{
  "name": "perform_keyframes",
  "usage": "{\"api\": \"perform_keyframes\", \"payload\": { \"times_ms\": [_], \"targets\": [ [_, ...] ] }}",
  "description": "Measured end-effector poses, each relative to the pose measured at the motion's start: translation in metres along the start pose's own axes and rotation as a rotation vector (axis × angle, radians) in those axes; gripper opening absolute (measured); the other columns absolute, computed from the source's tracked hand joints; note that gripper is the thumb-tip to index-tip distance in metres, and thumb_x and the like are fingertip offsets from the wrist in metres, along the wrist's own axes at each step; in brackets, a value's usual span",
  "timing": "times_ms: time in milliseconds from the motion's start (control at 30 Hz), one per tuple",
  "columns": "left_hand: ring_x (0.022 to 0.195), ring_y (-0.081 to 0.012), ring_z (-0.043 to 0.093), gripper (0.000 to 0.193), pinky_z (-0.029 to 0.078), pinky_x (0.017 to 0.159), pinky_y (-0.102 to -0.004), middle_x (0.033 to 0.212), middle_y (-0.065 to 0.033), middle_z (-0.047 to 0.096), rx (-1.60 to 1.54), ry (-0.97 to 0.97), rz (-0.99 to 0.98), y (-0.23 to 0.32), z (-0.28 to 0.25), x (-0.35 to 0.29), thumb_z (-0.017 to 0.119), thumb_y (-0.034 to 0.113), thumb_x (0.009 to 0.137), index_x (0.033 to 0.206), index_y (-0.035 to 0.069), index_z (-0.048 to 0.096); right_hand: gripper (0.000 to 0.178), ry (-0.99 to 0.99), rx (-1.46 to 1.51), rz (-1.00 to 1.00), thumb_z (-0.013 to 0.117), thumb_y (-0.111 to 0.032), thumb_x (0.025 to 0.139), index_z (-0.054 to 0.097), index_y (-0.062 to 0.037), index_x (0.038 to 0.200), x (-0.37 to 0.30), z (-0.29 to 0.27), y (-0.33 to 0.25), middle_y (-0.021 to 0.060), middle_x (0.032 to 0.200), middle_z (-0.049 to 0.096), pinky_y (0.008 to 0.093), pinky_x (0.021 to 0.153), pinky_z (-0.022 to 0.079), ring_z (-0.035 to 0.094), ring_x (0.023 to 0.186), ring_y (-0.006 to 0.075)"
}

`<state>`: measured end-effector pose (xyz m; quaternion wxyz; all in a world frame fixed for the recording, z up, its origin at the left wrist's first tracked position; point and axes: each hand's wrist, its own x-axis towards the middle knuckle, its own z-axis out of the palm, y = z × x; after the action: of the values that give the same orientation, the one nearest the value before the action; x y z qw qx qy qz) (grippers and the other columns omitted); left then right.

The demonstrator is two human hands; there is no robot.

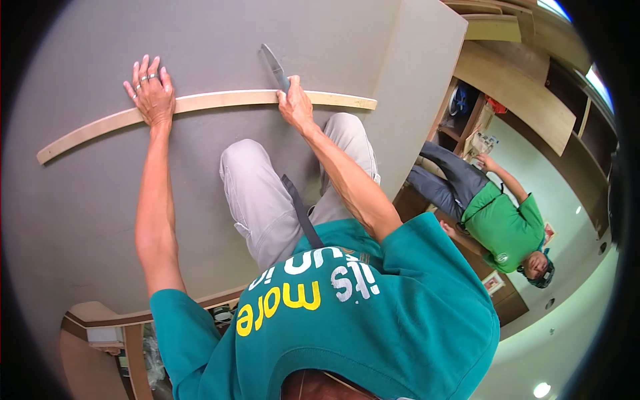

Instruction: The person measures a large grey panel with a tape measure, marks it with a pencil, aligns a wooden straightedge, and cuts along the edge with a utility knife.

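Observation:
A long, narrow strip of pale wood (220, 100) lies across the grey surface in front of my knees, looking curved in this wide view. My left hand (153, 97) lies over the strip left of its middle, fingers stretched out past its far edge onto the grey surface. Two rings show on those fingers. My right hand (297, 105) is closed around the handle of a knife-like tool (274, 67) with a broad grey blade pointing away from me. That hand rests at the strip, nearer its right end. The tool's exact kind is hard to tell.
The broad grey surface (220, 47) extends beyond the strip and ends at an edge on the right. Past it, a person in a green shirt (505, 223) stands near wooden shelving (460, 123) and leaning boards (520, 87). An open wooden compartment (137, 360) sits at lower left.

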<state>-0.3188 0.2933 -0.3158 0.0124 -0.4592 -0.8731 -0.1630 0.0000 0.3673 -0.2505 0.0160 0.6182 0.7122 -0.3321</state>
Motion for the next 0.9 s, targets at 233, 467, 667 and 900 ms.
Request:
{"api": "perform_keyframes", "payload": {
  "times_ms": [233, 467, 667, 900],
  "targets": [
    [0.128, -0.0232, 0.049, 0.025, 0.032, 0.111, -0.0521, 0.132, -0.0016, 0.057, -0.065, 0.016, 0.035, 0.023, -0.018, -0.003, 0.060, 0.025, 0.094, 0.118, 0.018, 0.064, 0.034, 0.080, -0.004, -0.028, 0.059, -0.011, 0.090, 0.041, 0.0001, 0.117, 0.000, 0.006, -0.004, 0.0253, 0.105, 0.059, 0.0508, 0.086, 0.045, 0.058, 0.100, 0.0429],
    [0.105, -0.0319, 0.056, 0.026, 0.043, 0.092, -0.0456, 0.103, -0.0108, 0.060, -0.319, -0.246, -0.227, 0.156, -0.039, -0.094, 0.075, 0.024, 0.082, 0.097, 0.006, 0.063, 0.030, 0.089, -0.012, 0.001, 0.059, -0.011, 0.090, 0.045, -0.0017, 0.115, -0.001, 0.012, -0.006, 0.0219, 0.108, 0.059, 0.0525, 0.085, 0.046, 0.057, 0.101, 0.0408],
    [0.104, -0.0378, 0.053, 0.045, 0.043, 0.092, -0.0466, 0.104, -0.0168, 0.054, -0.346, -0.160, -0.601, 0.197, -0.027, -0.113, 0.089, 0.020, 0.066, 0.094, 0.003, 0.057, 0.032, 0.005, 0.034, -0.057, 0.059, -0.016, 0.091, 0.046, -0.0039, 0.118, 0.003, 0.002, -0.003, 0.0208, 0.101, 0.062, 0.0525, 0.081, 0.049, 0.061, 0.096, 0.0402],
    [0.061, -0.0279, 0.060, 0.051, 0.049, 0.067, -0.0430, 0.063, -0.0066, 0.058, -0.537, -0.267, -0.981, 0.204, -0.024, -0.111, 0.086, 0.020, 0.073, 0.100, 0.011, 0.044, 0.030, -0.276, -0.056, -0.431, 0.061, -0.027, 0.092, 0.049, -0.0092, 0.113, 0.010, -0.057, 0.002, 0.0163, 0.087, 0.066, 0.0516, 0.067, 0.052, 0.066, 0.080, 0.0392]
  ]
}}
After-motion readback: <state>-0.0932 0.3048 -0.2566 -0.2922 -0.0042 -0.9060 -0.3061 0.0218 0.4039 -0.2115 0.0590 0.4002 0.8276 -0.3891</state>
